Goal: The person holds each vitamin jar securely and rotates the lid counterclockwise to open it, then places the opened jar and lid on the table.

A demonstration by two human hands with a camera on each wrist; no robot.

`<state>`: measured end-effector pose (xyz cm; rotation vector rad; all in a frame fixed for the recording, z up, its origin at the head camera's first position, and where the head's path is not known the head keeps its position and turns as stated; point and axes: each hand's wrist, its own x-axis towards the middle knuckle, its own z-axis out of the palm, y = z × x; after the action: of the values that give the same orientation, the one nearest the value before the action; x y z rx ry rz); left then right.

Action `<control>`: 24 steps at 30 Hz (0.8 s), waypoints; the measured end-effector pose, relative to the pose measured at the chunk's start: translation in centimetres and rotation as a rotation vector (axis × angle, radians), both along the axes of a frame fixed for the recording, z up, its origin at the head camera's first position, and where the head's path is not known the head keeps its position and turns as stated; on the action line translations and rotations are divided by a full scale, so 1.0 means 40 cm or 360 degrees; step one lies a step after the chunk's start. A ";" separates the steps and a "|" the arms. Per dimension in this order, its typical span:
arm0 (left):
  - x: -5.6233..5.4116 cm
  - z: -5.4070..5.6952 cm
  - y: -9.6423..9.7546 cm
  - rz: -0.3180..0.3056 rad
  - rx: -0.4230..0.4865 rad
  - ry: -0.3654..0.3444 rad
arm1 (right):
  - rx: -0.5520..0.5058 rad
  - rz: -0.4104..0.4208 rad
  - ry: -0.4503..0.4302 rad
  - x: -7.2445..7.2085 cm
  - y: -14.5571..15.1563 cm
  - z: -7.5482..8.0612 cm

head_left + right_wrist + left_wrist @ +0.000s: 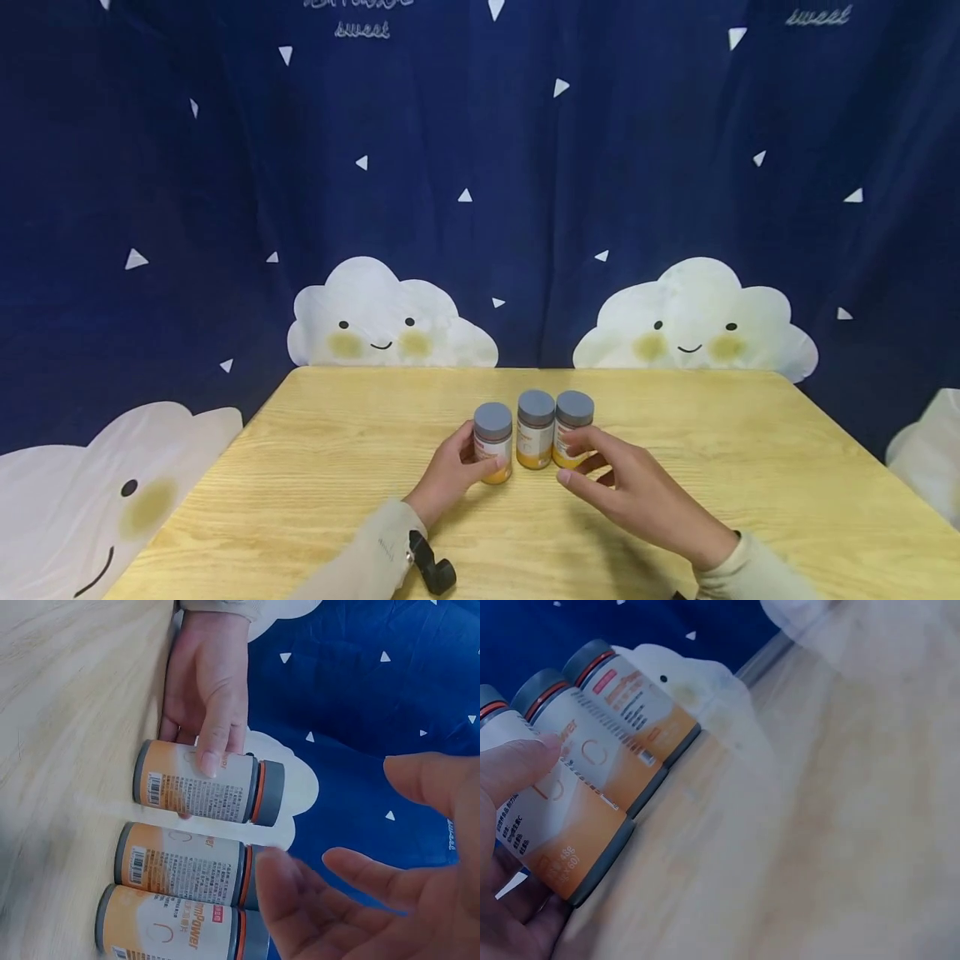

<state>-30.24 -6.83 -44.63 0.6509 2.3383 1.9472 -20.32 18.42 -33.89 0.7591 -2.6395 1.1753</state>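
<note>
Three matching supplement bottles with grey lids and white-and-orange labels stand upright in a row on the wooden table. My left hand (448, 473) grips the left bottle (492, 443), thumb across its label and fingers round the far side. Beside it is the middle bottle (536, 429), untouched, and close against that one the right bottle (574, 410). My right hand (637, 487) hovers at the right bottle's near side, its fingers loosely bent and the thumb apart. In the right wrist view a gap shows between the right hand's fingers (281, 900) and thumb, with nothing in it.
The wooden table (360, 417) reaches back to a dark blue curtain (525, 167) printed with white triangles and smiling clouds. A black strap with a small camera (433, 567) sits on the left wrist.
</note>
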 end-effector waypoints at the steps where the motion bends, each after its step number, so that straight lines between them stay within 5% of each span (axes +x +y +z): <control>1: 0.005 0.000 0.000 -0.0006 -0.0004 0.0000 | 0.0009 0.0001 -0.0007 -0.001 -0.001 -0.001; 12: 0.059 -0.005 0.000 -0.0087 0.0009 -0.0071 | 0.0166 0.0135 -0.0162 -0.029 -0.040 0.021; 24: 0.109 -0.007 0.007 -0.0356 0.0078 -0.0075 | 0.0349 0.0098 0.0125 -0.020 -0.120 0.049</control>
<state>-25.87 -6.54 -44.89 0.8208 2.0942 1.9037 -21.14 13.61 -31.92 0.9096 -2.7255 0.8585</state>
